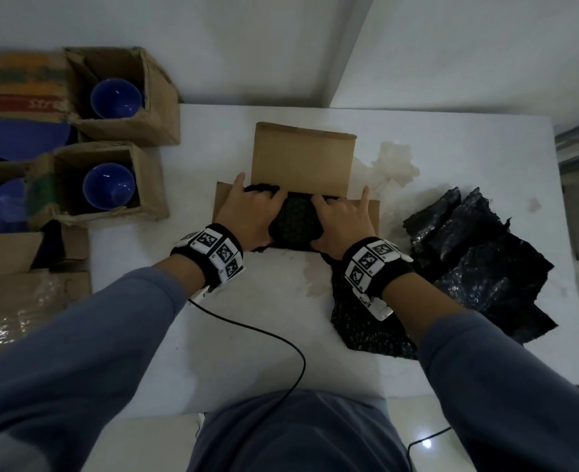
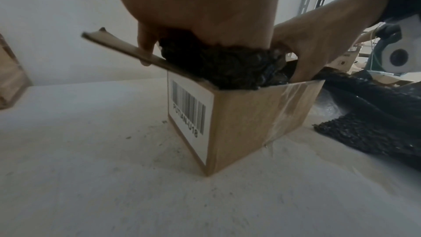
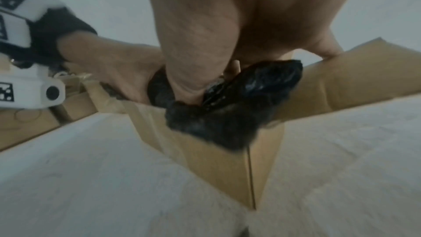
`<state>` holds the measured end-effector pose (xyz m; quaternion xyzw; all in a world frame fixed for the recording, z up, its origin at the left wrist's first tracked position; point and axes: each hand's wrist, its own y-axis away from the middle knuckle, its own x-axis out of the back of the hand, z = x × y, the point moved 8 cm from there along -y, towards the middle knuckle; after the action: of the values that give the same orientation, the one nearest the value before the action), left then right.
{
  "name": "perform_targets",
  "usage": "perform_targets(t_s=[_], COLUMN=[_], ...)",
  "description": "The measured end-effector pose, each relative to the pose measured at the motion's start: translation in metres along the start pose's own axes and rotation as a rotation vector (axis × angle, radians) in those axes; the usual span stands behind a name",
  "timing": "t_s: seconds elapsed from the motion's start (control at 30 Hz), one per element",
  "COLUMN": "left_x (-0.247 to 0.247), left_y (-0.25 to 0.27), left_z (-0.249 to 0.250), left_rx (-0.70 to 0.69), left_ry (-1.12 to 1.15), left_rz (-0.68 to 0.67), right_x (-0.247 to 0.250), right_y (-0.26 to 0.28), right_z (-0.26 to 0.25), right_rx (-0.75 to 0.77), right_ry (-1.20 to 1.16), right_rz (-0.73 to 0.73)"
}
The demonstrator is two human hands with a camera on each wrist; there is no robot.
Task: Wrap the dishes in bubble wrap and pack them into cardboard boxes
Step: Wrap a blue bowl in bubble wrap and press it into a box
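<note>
A dish bundled in black bubble wrap [image 1: 294, 221] sits in the mouth of a small brown cardboard box [image 1: 303, 158] at the middle of the white table [image 1: 233, 352]. My left hand [image 1: 250, 212] grips the bundle's left side and my right hand [image 1: 340, 216] its right side, fingers curled over its top. In the left wrist view the bundle [image 2: 223, 66] bulges above the box [image 2: 250, 118], with one finger on the side flap. The right wrist view shows the bundle [image 3: 239, 107] hanging over the box's near corner [image 3: 216, 159]. The dish inside is hidden.
Open worn boxes at the left hold a blue bowl [image 1: 116, 97] and another [image 1: 109, 185], with blue plates [image 1: 19, 137] beside them. Loose black bubble wrap sheets [image 1: 468, 260] lie at the right. One sheet [image 1: 359, 321] lies under my right wrist. A black cable [image 1: 247, 328] crosses the table.
</note>
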<state>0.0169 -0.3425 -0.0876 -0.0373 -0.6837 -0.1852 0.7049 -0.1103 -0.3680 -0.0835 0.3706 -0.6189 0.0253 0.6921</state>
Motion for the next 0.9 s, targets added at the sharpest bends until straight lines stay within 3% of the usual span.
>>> perform_targets(t_s=[0.1,0.23,0.37,0.5,0.77,0.9], left_x=[-0.001,-0.007,-0.006,-0.002,-0.01,-0.012], left_y=[0.0,-0.002,0.002,0.006,-0.001,-0.001], left_z=[0.002,0.001,-0.01,-0.008,-0.002,-0.004], left_rx=[-0.004,0.015,0.021,0.021,0.059,0.024], left_ry=[-0.028,-0.041,0.083,0.114,0.016,0.043], left_rz=[0.009,-0.104,-0.172,-0.112,-0.054,-0.063], right_x=[0.0,0.004,0.016,0.014,-0.001,0.0], right_y=[0.001,0.0,0.0,0.002,0.002,0.001], right_z=[-0.003,-0.004,0.002,0.0,-0.004,-0.005], right_rx=[0.009,-0.002,-0.021,0.0,-0.04,-0.057], right_ry=[0.063,0.089,0.018,0.055,0.076,0.072], right_rz=[0.03,0.006,-0.054,-0.086,0.058,0.057])
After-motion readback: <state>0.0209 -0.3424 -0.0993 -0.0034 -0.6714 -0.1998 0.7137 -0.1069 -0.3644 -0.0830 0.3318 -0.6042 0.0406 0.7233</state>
